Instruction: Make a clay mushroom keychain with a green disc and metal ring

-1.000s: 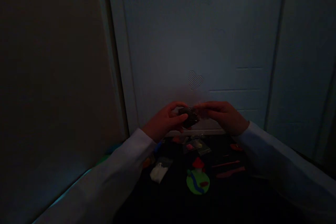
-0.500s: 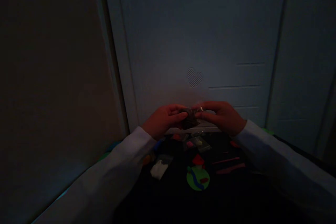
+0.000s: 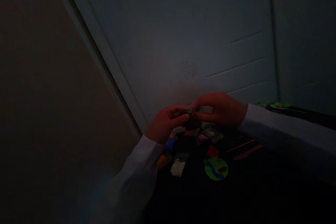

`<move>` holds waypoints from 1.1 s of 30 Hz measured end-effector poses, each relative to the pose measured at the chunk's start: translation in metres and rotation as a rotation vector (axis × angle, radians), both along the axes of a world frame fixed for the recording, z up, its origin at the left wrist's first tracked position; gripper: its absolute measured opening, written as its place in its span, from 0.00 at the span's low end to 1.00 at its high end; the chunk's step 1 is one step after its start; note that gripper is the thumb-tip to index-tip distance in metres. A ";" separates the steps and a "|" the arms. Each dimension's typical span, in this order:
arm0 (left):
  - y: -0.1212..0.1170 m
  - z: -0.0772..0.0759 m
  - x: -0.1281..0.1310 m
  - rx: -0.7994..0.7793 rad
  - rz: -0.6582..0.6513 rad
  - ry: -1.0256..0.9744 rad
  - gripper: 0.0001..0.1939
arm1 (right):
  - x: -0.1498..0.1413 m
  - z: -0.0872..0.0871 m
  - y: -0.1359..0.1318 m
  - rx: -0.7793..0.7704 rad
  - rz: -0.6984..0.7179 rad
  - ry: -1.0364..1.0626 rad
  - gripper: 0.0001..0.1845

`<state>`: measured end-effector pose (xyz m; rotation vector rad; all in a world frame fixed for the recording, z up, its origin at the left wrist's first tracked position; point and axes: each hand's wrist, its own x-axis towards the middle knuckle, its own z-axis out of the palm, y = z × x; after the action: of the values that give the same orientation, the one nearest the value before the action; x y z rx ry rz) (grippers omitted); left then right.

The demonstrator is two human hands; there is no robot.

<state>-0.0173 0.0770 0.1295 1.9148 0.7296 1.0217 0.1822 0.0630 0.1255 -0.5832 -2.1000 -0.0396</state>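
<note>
Both hands meet above the dark table, around a small clear plastic bag (image 3: 191,123) with something dark brown in it. My left hand (image 3: 166,122) grips the bag's left side between thumb and fingers. At its upper right edge, my right hand (image 3: 216,109) pinches the clear plastic. The dim light hides exactly what the bag holds. Below the hands lies a flat green clay disc (image 3: 216,168) carrying a wavy blue strip and a dark red piece. A red clay piece (image 3: 213,151) touches or nearly touches its top edge.
Left of the disc are a bag with white clay (image 3: 178,168), an orange piece (image 3: 163,161) and a blue one (image 3: 170,144). Small clear bags (image 3: 214,134) lie behind it. Pink tools (image 3: 248,152) lie at right. A pale door (image 3: 157,42) rises behind the table.
The view has tilted and turned, so the table things appear shifted right. Both hands stay on the bag; my right hand now sits slightly higher in view.
</note>
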 end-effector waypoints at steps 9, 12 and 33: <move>0.012 -0.010 0.000 -0.042 -0.006 -0.006 0.13 | 0.009 0.003 0.008 -0.245 0.022 -0.151 0.11; 0.012 -0.009 0.000 -0.056 0.001 0.000 0.13 | 0.008 0.002 0.010 -0.300 0.036 -0.139 0.11; 0.054 -0.014 -0.050 -0.096 0.201 0.061 0.09 | 0.050 0.016 0.032 -0.649 0.279 0.284 0.14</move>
<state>-0.0673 0.1305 0.1155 1.8235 1.0045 1.0336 0.2318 0.0953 0.1414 -0.6184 -1.8738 0.8590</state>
